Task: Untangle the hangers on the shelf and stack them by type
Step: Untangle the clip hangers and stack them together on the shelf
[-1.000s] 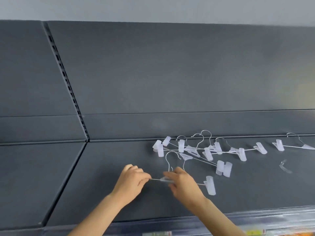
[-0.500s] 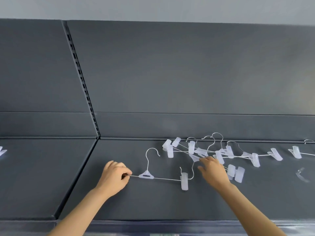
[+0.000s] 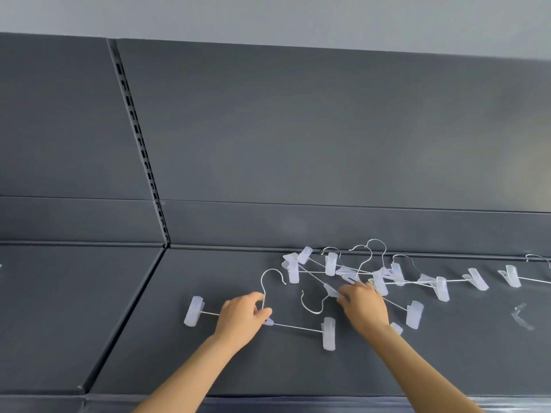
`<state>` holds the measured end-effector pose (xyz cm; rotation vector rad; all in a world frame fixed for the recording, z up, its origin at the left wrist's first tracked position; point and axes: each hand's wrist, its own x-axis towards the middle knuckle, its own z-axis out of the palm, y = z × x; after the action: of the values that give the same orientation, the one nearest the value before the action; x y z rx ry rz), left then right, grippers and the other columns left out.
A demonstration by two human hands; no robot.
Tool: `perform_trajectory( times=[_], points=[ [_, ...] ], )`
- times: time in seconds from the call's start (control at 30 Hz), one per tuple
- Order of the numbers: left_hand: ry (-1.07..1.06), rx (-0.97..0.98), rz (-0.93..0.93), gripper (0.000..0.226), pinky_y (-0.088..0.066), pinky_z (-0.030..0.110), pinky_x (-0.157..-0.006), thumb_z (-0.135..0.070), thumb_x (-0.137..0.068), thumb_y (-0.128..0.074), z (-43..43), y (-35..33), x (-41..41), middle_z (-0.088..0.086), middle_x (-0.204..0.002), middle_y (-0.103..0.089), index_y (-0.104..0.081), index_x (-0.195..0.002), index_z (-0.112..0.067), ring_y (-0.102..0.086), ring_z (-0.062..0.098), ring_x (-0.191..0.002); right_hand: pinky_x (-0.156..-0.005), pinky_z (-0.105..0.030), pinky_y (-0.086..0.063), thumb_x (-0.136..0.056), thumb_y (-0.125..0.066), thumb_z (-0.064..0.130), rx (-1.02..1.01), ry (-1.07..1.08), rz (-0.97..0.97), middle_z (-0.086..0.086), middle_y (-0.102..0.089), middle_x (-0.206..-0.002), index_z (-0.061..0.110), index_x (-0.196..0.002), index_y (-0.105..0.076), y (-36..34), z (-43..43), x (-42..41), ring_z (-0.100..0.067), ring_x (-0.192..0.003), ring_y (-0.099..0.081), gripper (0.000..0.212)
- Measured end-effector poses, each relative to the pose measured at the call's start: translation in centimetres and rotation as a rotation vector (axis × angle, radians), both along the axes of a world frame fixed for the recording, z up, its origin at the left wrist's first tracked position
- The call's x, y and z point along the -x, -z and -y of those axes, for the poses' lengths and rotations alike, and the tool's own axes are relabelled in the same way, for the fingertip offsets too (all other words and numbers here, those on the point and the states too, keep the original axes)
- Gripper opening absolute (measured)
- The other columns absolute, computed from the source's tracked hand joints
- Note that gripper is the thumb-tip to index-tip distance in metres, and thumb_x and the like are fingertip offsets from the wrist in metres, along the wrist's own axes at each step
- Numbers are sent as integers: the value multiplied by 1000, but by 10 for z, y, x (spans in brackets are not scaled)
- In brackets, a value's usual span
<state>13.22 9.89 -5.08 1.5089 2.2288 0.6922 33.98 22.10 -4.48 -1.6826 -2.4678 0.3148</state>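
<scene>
Dark grey shelf (image 3: 208,368): white wire clip hanger (image 3: 329,333) now lies clear, left of tangled pile of same hangers (image 3: 380,283), so one's freed. L hand (image 3: 243,315) shifted from bar end to pinching its hook neck. R hand (image 3: 362,307) let go and went to pile's near edge; grip unclear.

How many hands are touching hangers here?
2. The left hand grips the separate hanger at its hook's base; the right hand pinches a second hanger at the tangled pile's near edge.
</scene>
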Motion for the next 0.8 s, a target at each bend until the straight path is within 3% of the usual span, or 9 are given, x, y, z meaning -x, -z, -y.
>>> perform_trajectory(
  times=[0.07,0.1,0.17,0.27,0.37,0.53,0.63,0.7,0.8],
  points=[
    [-17,-15,65,8,-35,28,-68,-25,-87,-53,1,2,-1,-9,-57,-52,-58,-81,-27,-49,19,-67,-65,-31,-35,-90,-47,17,63,9,-132,-6,-52,-84,18,-73,-59,-2,-1,-3,-26,-87,-48,21],
    [-29,-28,96,18,-33,27,-64,-23,-87,-53,1,3,0,-9,-54,-50,-51,-70,-29,-47,17,-62,-59,-32,-33,-89,-47,13,81,8,-181,-5,-47,-74,19,-59,-48,-3,-1,-4,-26,-75,-46,30],
    [-51,-60,128,31,-31,24,-56,-20,-89,-50,3,3,4,-7,-49,-47,-41,-61,-27,-40,12,-53,-51,-32,-27,-86,-47,6,101,-5,-233,-1,-37,-56,21,-50,-31,-7,-4,-8,-20,-58,-33,42],
    [-67,-112,150,35,-25,20,-48,-20,-93,-47,4,-3,8,-6,-45,-43,-36,-60,-21,-33,12,-47,-49,-30,-23,-84,-43,4,147,-23,-202,2,-33,-49,21,-47,-27,-21,-6,-14,-15,-52,-25,44],
    [-48,-138,187,31,-27,24,-52,-19,-93,-46,2,-7,6,-5,-51,-38,-38,-63,-16,-29,13,-50,-52,-31,-22,-82,-41,4,159,-13,-164,1,-33,-54,17,-49,-25,-33,-12,-21,-18,-58,-25,38],
    [-13,-155,217,31,-30,27,-56,-20,-93,-47,-4,-9,-3,-5,-53,-39,-39,-63,-20,-29,15,-54,-48,-23,-30,-86,-48,9,284,-40,-249,3,-43,-55,24,-50,-50,-41,-9,-20,-15,-53,-36,39],
    [21,-132,228,32,-34,27,-58,-19,-94,-46,-7,-14,-10,-6,-56,-48,-39,-62,-22,-41,14,-55,-43,-18,-23,-88,-48,12,309,-50,-301,3,-39,-54,23,-52,-51,-42,-4,-17,-13,-49,-30,37],
    [64,-98,267,29,-43,26,-65,-17,-93,-43,-11,-20,-16,-4,-73,-63,-41,-65,-23,-60,14,-70,-48,-22,-26,-86,-48,11,318,-46,-302,3,-41,-53,21,-52,-53,-40,-3,-16,-14,-51,-32,35],
    [132,-70,281,26,-49,36,-76,-20,-94,-41,-21,-24,-22,7,-88,-66,-43,-69,-24,-62,19,-81,-56,-27,-31,-85,-50,10,326,-32,-319,2,-46,-55,9,-57,-55,-37,-2,-16,-17,-59,-38,28]
  ],
)
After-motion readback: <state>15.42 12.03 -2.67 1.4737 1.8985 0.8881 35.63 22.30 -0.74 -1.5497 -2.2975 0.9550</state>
